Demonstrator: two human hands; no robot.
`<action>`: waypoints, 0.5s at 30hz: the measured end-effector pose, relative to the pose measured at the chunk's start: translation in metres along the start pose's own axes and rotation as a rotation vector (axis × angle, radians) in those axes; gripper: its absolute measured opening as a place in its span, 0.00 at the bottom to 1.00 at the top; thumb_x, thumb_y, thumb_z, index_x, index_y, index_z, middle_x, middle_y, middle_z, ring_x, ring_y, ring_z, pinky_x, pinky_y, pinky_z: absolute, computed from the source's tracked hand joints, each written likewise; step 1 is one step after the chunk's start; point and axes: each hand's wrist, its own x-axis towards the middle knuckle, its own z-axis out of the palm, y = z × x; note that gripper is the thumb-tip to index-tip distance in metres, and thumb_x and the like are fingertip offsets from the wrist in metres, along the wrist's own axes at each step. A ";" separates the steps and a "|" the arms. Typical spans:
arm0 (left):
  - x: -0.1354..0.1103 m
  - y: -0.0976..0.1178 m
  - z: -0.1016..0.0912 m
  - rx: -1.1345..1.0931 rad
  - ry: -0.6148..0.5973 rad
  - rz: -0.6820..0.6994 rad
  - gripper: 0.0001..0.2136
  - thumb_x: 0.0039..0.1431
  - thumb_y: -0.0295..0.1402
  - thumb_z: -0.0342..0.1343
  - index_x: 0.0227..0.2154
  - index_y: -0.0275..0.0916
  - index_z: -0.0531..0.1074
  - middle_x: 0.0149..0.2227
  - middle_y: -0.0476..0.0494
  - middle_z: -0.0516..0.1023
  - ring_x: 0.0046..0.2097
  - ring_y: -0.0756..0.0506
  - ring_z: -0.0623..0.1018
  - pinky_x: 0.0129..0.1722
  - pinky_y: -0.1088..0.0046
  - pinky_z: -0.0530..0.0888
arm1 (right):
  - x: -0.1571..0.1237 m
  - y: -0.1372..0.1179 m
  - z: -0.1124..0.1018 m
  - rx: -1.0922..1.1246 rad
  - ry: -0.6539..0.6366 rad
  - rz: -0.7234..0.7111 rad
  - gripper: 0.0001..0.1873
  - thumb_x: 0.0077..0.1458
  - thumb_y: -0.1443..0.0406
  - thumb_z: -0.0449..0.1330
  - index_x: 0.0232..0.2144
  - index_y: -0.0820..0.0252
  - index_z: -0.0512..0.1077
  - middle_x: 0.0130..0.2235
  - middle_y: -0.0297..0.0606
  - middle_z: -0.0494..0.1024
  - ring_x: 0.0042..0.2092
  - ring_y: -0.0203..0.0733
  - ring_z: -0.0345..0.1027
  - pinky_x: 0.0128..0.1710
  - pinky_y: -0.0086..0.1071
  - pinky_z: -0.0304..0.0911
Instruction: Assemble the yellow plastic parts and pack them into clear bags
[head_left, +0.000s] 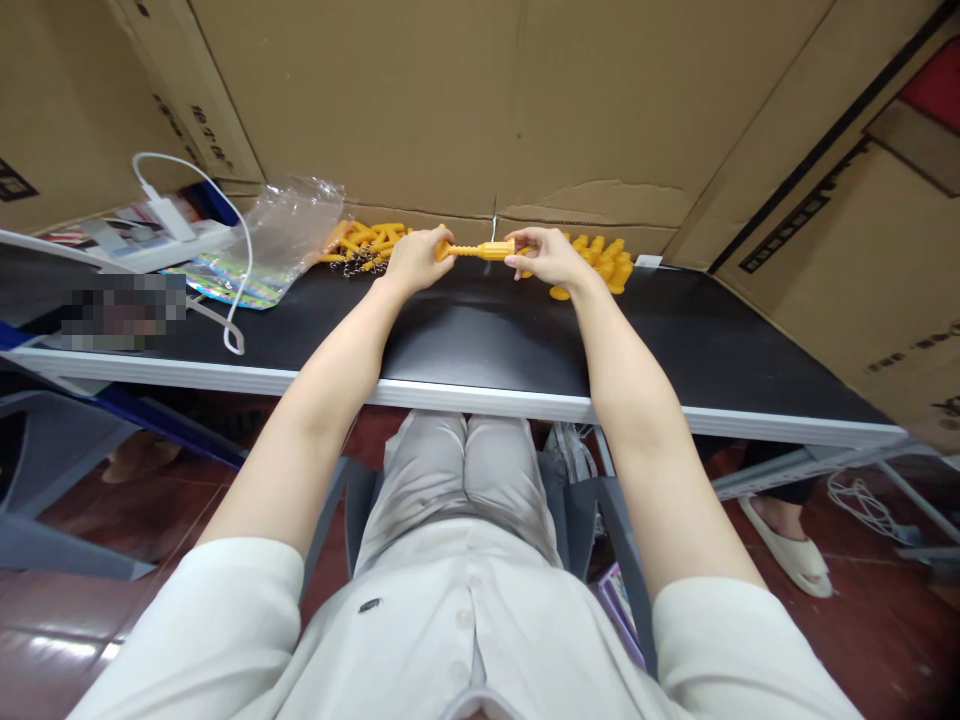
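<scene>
Cardboard (450,100) backs the black tabletop (487,335), over which your pinching left hand (417,262) and half-curled right hand (555,258) hold opposite ends of a ribbed yellow plastic piece (492,250), upright pieces (616,266) right of it seemingly finished, loose parts (367,238) and spring-like coils (358,264) left of it apparently waiting.

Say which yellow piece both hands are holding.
The yellow piece spanning from left hand to right hand; the others are on the table, in the left pile or right group.
</scene>
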 end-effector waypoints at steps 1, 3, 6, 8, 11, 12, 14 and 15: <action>0.000 0.000 0.000 -0.007 0.005 0.007 0.17 0.63 0.35 0.57 0.53 0.42 0.80 0.46 0.38 0.85 0.52 0.34 0.80 0.54 0.60 0.74 | 0.000 0.000 0.000 0.002 -0.007 -0.001 0.22 0.50 0.65 0.79 0.45 0.58 0.77 0.42 0.37 0.79 0.34 0.37 0.78 0.38 0.36 0.83; 0.000 -0.001 0.000 -0.022 0.011 0.016 0.16 0.63 0.36 0.57 0.51 0.42 0.80 0.44 0.39 0.85 0.51 0.35 0.80 0.52 0.61 0.73 | 0.000 0.000 0.000 0.016 -0.010 -0.018 0.22 0.50 0.67 0.79 0.45 0.57 0.76 0.42 0.36 0.79 0.35 0.37 0.78 0.38 0.36 0.83; 0.001 -0.002 0.000 -0.044 0.007 0.008 0.14 0.64 0.37 0.57 0.50 0.41 0.80 0.42 0.40 0.85 0.49 0.37 0.80 0.51 0.63 0.73 | 0.000 0.000 0.000 0.034 0.005 -0.044 0.23 0.47 0.70 0.79 0.43 0.56 0.75 0.44 0.35 0.79 0.34 0.36 0.77 0.38 0.37 0.82; 0.002 -0.003 -0.001 -0.053 0.005 0.007 0.14 0.64 0.37 0.57 0.49 0.41 0.80 0.41 0.40 0.84 0.48 0.38 0.80 0.50 0.63 0.72 | -0.001 0.000 0.001 0.034 0.011 -0.046 0.23 0.47 0.72 0.79 0.43 0.56 0.75 0.44 0.35 0.79 0.33 0.34 0.75 0.37 0.36 0.82; 0.002 -0.003 -0.001 -0.043 0.000 0.018 0.14 0.64 0.37 0.58 0.49 0.41 0.80 0.41 0.40 0.84 0.48 0.37 0.80 0.51 0.62 0.72 | -0.003 -0.003 0.002 0.035 0.017 -0.034 0.23 0.47 0.72 0.79 0.43 0.57 0.77 0.44 0.35 0.80 0.32 0.34 0.75 0.36 0.34 0.80; 0.002 -0.002 -0.001 -0.035 -0.002 0.021 0.14 0.63 0.37 0.58 0.49 0.41 0.80 0.41 0.40 0.84 0.48 0.37 0.80 0.51 0.62 0.72 | -0.004 -0.005 0.002 0.033 0.015 -0.026 0.23 0.47 0.71 0.79 0.43 0.57 0.77 0.44 0.35 0.80 0.32 0.34 0.75 0.35 0.34 0.79; 0.001 0.000 -0.003 -0.016 -0.008 0.021 0.14 0.63 0.36 0.58 0.50 0.41 0.80 0.42 0.39 0.84 0.49 0.36 0.80 0.52 0.61 0.72 | -0.007 -0.008 0.002 0.021 0.000 -0.002 0.21 0.49 0.66 0.80 0.42 0.57 0.78 0.41 0.35 0.80 0.31 0.35 0.76 0.35 0.33 0.78; 0.001 0.001 -0.003 -0.009 -0.011 0.020 0.14 0.64 0.36 0.58 0.50 0.41 0.80 0.43 0.38 0.84 0.49 0.35 0.80 0.52 0.61 0.72 | -0.008 -0.010 0.002 0.010 -0.011 0.010 0.20 0.51 0.62 0.80 0.41 0.58 0.78 0.39 0.35 0.80 0.31 0.36 0.76 0.34 0.32 0.78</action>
